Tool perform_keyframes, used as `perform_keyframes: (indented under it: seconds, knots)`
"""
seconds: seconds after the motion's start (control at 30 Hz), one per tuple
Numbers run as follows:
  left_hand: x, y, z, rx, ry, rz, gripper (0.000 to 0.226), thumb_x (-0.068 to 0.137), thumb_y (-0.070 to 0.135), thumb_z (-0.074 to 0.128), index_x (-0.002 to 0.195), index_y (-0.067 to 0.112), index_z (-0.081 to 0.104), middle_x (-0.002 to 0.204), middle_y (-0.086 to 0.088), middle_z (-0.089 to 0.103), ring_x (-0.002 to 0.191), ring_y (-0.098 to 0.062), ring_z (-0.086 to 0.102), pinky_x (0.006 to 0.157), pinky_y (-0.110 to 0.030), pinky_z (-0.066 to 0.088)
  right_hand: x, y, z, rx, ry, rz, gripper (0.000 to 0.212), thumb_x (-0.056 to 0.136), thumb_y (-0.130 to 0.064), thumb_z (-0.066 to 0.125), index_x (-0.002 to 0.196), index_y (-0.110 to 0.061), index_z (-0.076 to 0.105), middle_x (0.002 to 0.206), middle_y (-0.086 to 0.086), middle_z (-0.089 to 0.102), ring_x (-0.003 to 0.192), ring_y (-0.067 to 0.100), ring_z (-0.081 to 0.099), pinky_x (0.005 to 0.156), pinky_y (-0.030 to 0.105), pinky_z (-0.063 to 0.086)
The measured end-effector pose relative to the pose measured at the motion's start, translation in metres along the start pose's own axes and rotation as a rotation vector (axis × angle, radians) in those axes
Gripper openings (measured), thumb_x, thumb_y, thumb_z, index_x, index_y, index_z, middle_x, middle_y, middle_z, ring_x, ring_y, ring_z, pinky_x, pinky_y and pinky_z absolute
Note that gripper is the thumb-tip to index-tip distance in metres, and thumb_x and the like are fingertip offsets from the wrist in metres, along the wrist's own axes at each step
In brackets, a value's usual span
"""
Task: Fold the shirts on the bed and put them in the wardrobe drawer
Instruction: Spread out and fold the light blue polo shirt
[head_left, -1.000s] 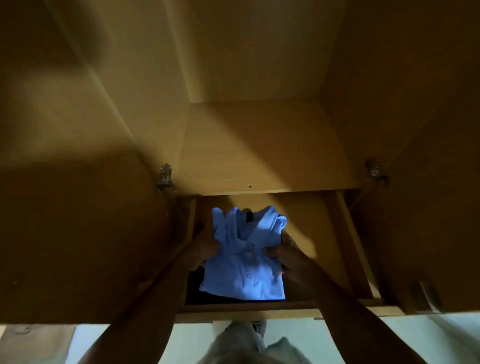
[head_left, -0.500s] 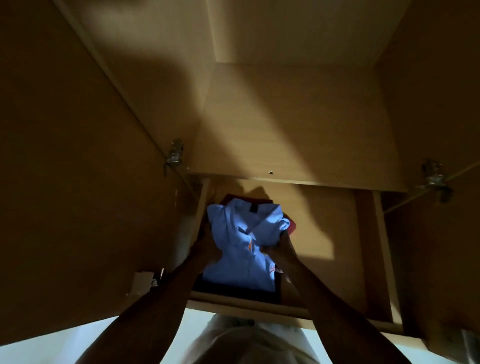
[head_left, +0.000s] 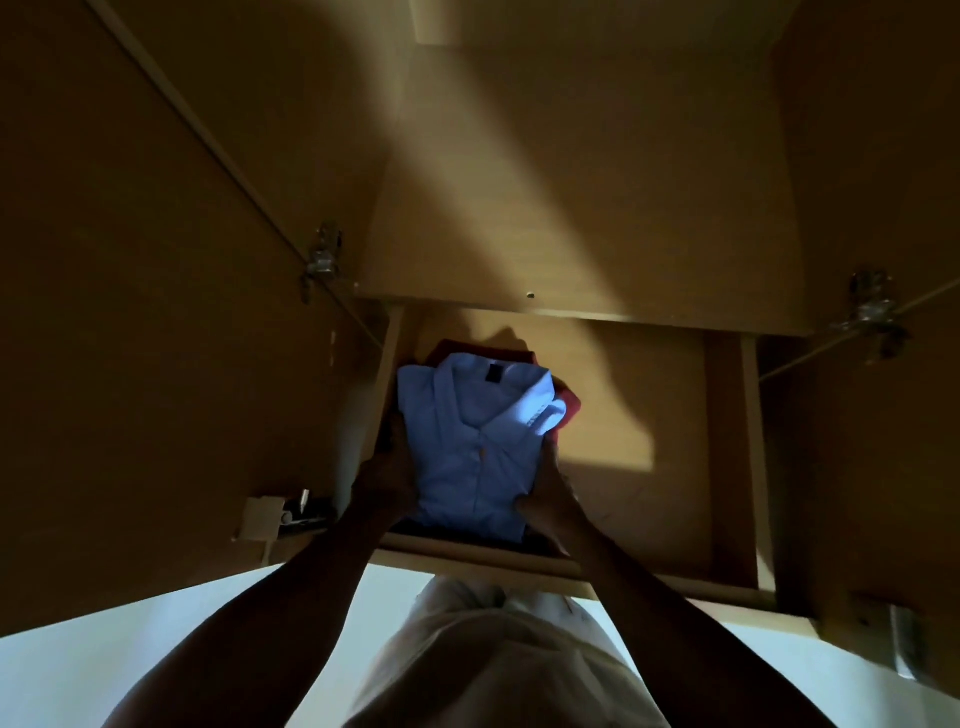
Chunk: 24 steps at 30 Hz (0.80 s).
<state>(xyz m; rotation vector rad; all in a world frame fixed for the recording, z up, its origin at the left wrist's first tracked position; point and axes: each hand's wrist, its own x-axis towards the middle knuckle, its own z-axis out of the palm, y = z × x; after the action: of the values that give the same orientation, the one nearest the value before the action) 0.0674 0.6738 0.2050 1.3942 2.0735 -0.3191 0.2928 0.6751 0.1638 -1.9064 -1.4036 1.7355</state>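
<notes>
A folded light-blue collared shirt (head_left: 472, 447) lies at the left side of the open wardrobe drawer (head_left: 649, 415), on top of a folded red shirt (head_left: 569, 408) whose edges show behind and to its right. A dark garment (head_left: 535, 543) peeks out beneath at the front. My left hand (head_left: 387, 475) holds the blue shirt's left edge. My right hand (head_left: 548, 496) grips its lower right edge with the thumb over the fabric. Both wrists are inside the drawer.
The drawer's front rim (head_left: 493, 564) is just below my hands. A shelf (head_left: 571, 208) overhangs the drawer's back. Open wardrobe doors stand left (head_left: 156, 338) and right (head_left: 872, 415) with metal hinges (head_left: 322, 260). Bare drawer floor lies to the right of the shirts.
The blue shirt has gone down and slightly back onto the pile, and the red shirt beneath now shows. Both hands have slid toward the shirt's front end. The camera has tilted down.
</notes>
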Motion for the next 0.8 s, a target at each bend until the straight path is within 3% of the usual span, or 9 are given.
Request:
perform_keyframes:
  seconds: [0.07,0.13,0.17,0.27,0.33,0.43,0.53,0.67,0.8]
  knots:
    - [0.003,0.001,0.004,0.123,0.093,0.067,0.082,0.103,0.027,0.052,0.16,0.011,-0.004,0.117,-0.025,0.065,0.097,-0.036,0.069,0.084,-0.041,0.053,0.001,0.0,-0.001,-0.052,0.021,-0.02,0.122,0.075,-0.014,0.074,0.16,-0.027,-0.012,0.164,0.009,0.025,0.143,0.034,0.039,0.113,0.051,0.039]
    - [0.004,0.003,0.004,0.169,0.164,0.134,0.076,0.089,0.006,0.065,0.154,-0.003,0.026,0.078,-0.025,0.067,0.058,-0.033,0.068,0.054,-0.037,0.054,-0.002,-0.003,-0.003,-0.154,0.045,-0.004,0.117,0.081,-0.012,0.074,0.16,-0.027,-0.01,0.161,0.012,0.033,0.14,0.037,0.042,0.111,0.051,0.041]
    - [0.0,0.003,0.003,0.138,0.194,0.152,0.078,0.085,0.005,0.072,0.151,-0.005,0.032,0.073,-0.023,0.067,0.051,-0.032,0.065,0.047,-0.035,0.052,-0.004,-0.003,-0.005,-0.209,0.059,-0.019,0.115,0.081,-0.016,0.075,0.161,-0.026,-0.008,0.158,0.013,0.036,0.138,0.037,0.044,0.109,0.052,0.042]
    - [-0.004,0.003,0.003,0.207,0.269,0.225,0.084,0.087,0.023,0.071,0.152,-0.008,0.025,0.106,-0.022,0.071,0.068,-0.028,0.07,0.051,-0.031,0.055,-0.013,-0.011,-0.007,-0.537,0.189,-0.129,0.113,0.077,-0.027,0.077,0.162,-0.022,0.002,0.151,0.01,0.034,0.132,0.033,0.041,0.099,0.05,0.048]
    - [0.003,0.007,0.004,0.258,0.248,0.305,0.094,0.062,0.018,0.086,0.14,-0.006,0.039,0.116,-0.025,0.069,0.09,-0.037,0.072,0.064,-0.038,0.061,-0.016,-0.018,-0.007,-0.701,0.312,-0.211,0.116,0.071,-0.028,0.08,0.162,-0.022,0.008,0.157,0.01,0.029,0.135,0.031,0.039,0.098,0.049,0.048]
    - [0.012,0.017,-0.001,0.232,0.159,0.353,0.098,0.04,0.014,0.096,0.127,-0.006,0.058,0.117,-0.027,0.068,0.1,-0.04,0.07,0.083,-0.045,0.06,-0.009,-0.026,-0.006,-0.784,0.31,-0.279,0.118,0.067,-0.022,0.08,0.163,-0.02,0.011,0.168,0.013,0.015,0.14,0.033,0.037,0.101,0.048,0.046]
    - [0.018,0.019,-0.008,0.134,0.224,0.387,0.08,0.068,0.011,0.084,0.138,-0.009,0.051,0.135,-0.031,0.057,0.122,-0.045,0.06,0.102,-0.051,0.048,0.003,-0.031,-0.008,-0.823,0.185,-0.267,0.12,0.072,-0.028,0.081,0.163,-0.018,0.003,0.17,0.007,-0.005,0.15,0.032,0.021,0.111,0.049,0.039]
    - [0.056,0.004,0.008,0.065,0.244,0.39,0.076,0.085,0.037,0.047,0.145,-0.009,0.041,0.137,-0.034,0.054,0.125,-0.048,0.056,0.104,-0.057,0.048,0.02,-0.03,-0.011,-0.77,0.043,-0.164,0.124,0.074,-0.026,0.08,0.162,-0.019,-0.006,0.169,0.001,-0.017,0.154,0.03,0.003,0.117,0.047,0.033]
    - [0.061,0.015,0.005,-0.114,0.217,0.259,0.089,0.085,0.032,0.065,0.156,-0.002,0.023,0.155,-0.031,0.03,0.143,-0.045,0.032,0.119,-0.056,0.028,0.029,-0.025,-0.012,-0.708,0.051,-0.18,0.125,0.072,-0.021,0.084,0.162,-0.016,-0.003,0.17,0.004,-0.012,0.154,0.032,0.003,0.12,0.042,0.03]
